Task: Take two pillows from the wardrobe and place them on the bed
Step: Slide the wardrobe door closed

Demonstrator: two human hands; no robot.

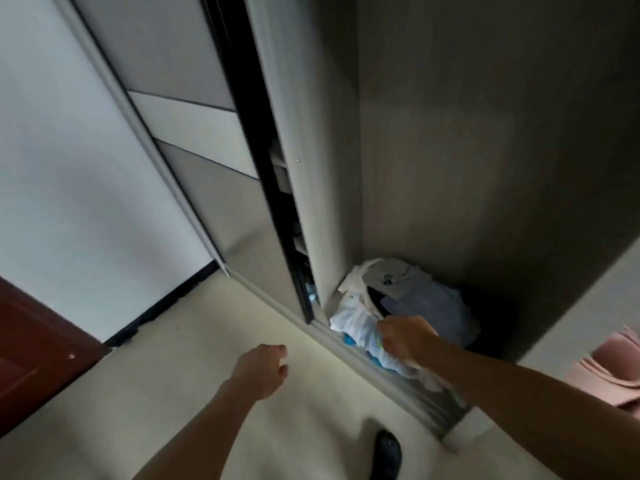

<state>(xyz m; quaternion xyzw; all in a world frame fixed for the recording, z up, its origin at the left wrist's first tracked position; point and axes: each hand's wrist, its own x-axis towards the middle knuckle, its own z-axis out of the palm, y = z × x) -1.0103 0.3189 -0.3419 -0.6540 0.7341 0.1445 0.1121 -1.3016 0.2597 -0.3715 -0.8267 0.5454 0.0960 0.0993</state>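
The wardrobe [450, 150] stands open in front of me, its grey compartment dark and tall. On its floor lies a heap of fabric: a white and light-blue pillow [360, 323] at the front, with grey and pale-blue cloth [426, 296] behind it. My right hand [405, 339] reaches down into the compartment, its fingers closed on the white pillow's edge. My left hand [263, 368] hovers over the floor in front of the wardrobe, fingers loosely curled and holding nothing.
The sliding door [207, 161] is pushed left, its dark edge beside the opening. A bottom track [398, 382] runs along the sill. A pink fabric item [609, 372] sits at the right edge. A dark wooden door [31, 351] is at the left, a shoe [388, 452] below.
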